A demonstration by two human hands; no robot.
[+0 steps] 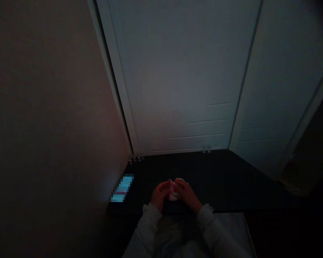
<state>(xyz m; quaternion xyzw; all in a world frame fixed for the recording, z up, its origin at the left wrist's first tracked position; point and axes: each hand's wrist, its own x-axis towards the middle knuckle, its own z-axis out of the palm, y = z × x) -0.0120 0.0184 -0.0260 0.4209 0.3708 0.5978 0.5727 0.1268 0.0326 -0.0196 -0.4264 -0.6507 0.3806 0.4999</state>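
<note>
Near the front edge of a dark tabletop (pixel 204 182), both hands meet around a small pink-and-white thing (pixel 173 193). It looks crumpled or folded; whether it is paper or cloth I cannot tell in the dim light. My left hand (pixel 160 193) has its fingers curled on the left side of it. From the right, my right hand (pixel 185 193) closes over its upper part, and a pale bit shows past the knuckles. The fingers hide much of the thing.
A lit screen (pixel 122 188), pixelated, is at the tabletop's left end beside the wall (pixel 56 143). Small shiny objects (pixel 136 157) stand in the back left corner, others (pixel 206 148) along the back. White panels (pixel 188 71) rise behind the tabletop.
</note>
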